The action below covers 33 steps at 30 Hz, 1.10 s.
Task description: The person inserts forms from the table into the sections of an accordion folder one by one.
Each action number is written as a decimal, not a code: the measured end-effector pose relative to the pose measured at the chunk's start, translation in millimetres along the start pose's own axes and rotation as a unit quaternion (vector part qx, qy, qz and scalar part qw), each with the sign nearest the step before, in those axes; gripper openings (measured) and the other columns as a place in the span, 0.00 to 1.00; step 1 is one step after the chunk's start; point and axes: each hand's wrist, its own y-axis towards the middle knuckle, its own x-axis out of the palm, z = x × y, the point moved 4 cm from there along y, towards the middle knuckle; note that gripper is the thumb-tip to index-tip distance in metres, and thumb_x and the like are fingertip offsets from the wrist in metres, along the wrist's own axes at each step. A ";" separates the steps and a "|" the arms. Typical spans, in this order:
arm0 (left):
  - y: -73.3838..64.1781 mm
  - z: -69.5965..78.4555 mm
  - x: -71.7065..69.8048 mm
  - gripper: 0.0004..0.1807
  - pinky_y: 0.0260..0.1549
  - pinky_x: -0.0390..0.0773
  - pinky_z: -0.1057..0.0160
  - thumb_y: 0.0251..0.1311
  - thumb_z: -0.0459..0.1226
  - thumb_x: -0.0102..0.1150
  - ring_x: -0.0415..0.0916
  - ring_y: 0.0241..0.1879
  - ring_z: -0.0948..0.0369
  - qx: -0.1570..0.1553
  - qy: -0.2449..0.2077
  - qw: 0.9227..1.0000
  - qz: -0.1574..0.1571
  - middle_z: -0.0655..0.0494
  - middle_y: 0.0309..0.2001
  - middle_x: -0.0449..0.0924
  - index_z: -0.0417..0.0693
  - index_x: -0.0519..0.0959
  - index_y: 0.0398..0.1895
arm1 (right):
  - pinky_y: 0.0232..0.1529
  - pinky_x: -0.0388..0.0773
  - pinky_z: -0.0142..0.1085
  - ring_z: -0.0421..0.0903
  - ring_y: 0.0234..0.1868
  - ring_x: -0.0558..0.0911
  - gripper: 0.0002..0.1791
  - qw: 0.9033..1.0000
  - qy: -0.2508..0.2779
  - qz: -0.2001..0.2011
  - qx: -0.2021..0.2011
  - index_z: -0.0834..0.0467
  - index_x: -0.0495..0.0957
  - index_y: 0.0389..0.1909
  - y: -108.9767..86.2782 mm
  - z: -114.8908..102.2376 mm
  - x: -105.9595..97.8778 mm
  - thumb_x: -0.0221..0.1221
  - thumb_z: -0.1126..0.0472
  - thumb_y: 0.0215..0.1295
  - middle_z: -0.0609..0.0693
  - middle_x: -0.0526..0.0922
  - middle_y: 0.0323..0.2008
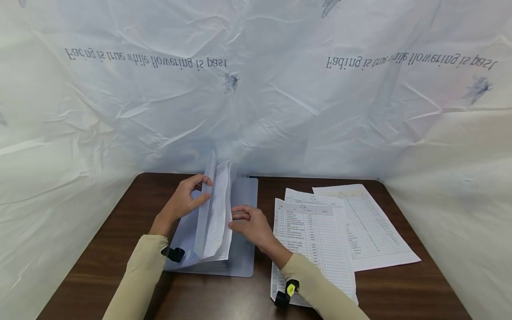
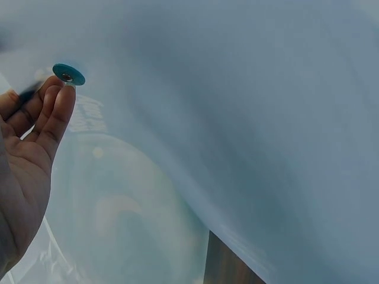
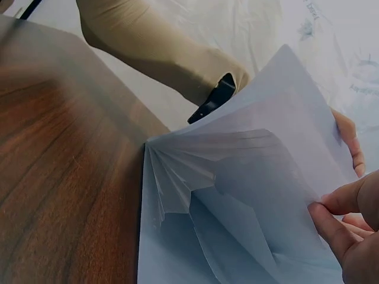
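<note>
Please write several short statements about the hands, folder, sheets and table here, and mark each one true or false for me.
1. The left hand holds a raised part of the folder. True.
2. The folder is closed flat. False: it is open, with its layers raised.
3. The right hand lies flat on the bare tabletop. False: it pinches the edge of a layer in the folder.
4. In the head view, loose printed sheets lie to the right of the folder. True.
5. The tabletop is white. False: it is dark brown with a wood grain.
6. Both sleeves are beige. True.
</note>
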 end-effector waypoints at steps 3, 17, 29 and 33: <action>-0.1 0.2 0.9 0.16 0.44 0.78 0.58 0.58 0.26 0.65 0.75 0.42 0.58 0.000 -0.003 1.000 -0.001 0.49 0.47 0.81 0.41 0.79 0.50 | 0.40 0.85 0.40 0.50 0.42 0.88 0.21 1.000 -0.007 0.004 -0.003 0.65 0.80 0.57 -0.3 -0.7 0.2 0.68 0.67 0.64 0.61 0.87 0.48; -3.3 1.9 0.2 0.14 0.43 0.78 0.60 0.61 0.29 0.66 0.76 0.42 0.58 -0.006 0.012 1.000 0.008 0.49 0.48 0.82 0.40 0.80 0.51 | 0.42 0.86 0.42 0.49 0.39 0.89 0.22 1.000 -0.006 -0.006 -0.024 0.68 0.78 0.59 -11.3 -3.5 -29.2 0.67 0.65 0.67 0.63 0.85 0.49; -2.7 1.2 2.0 0.14 0.43 0.79 0.54 0.61 0.29 0.66 0.76 0.43 0.57 -0.002 0.010 1.000 0.011 0.48 0.48 0.82 0.38 0.80 0.50 | 0.42 0.83 0.33 0.45 0.42 0.87 0.22 0.986 -0.129 0.082 -0.064 0.61 0.81 0.58 -42.8 -6.8 -106.6 0.69 0.57 0.66 0.57 0.87 0.49; -2.1 1.9 3.1 0.14 0.44 0.78 0.56 0.62 0.29 0.66 0.76 0.43 0.57 -0.001 0.009 1.000 0.010 0.48 0.49 0.82 0.39 0.80 0.51 | 0.45 0.82 0.32 0.48 0.45 0.87 0.22 0.979 -0.156 0.119 -0.063 0.60 0.81 0.58 -56.3 -3.7 -132.1 0.70 0.57 0.65 0.56 0.88 0.48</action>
